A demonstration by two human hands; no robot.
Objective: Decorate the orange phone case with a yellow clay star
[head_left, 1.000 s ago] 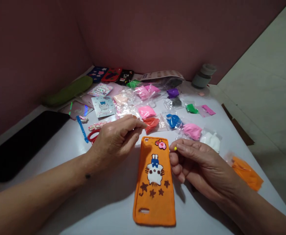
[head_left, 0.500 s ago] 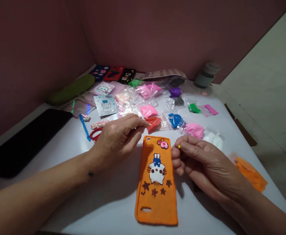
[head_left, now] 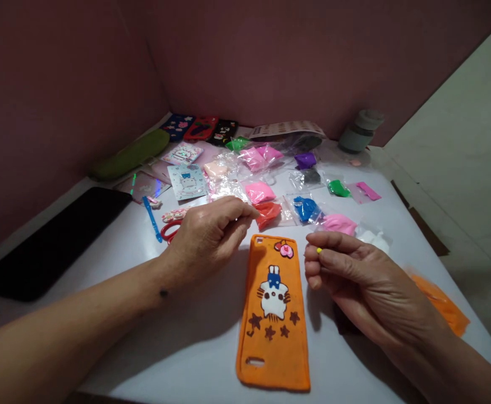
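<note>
Orange case (head_left: 279, 353) on the table (head_left: 186, 353) already bears a cat (head_left: 273, 304) and stars (head_left: 255, 321), while the right hand (head_left: 357, 269) pinches a yellow bit (head_left: 319, 251), unplaced; whether the left hand (head_left: 211, 233) holds anything, I cannot tell.

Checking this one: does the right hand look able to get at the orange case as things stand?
Probably yes: the right hand is just beside the orange case, nothing visible between them. Its fingers pinch a small yellow piece, though, which might limit its grip.
</note>
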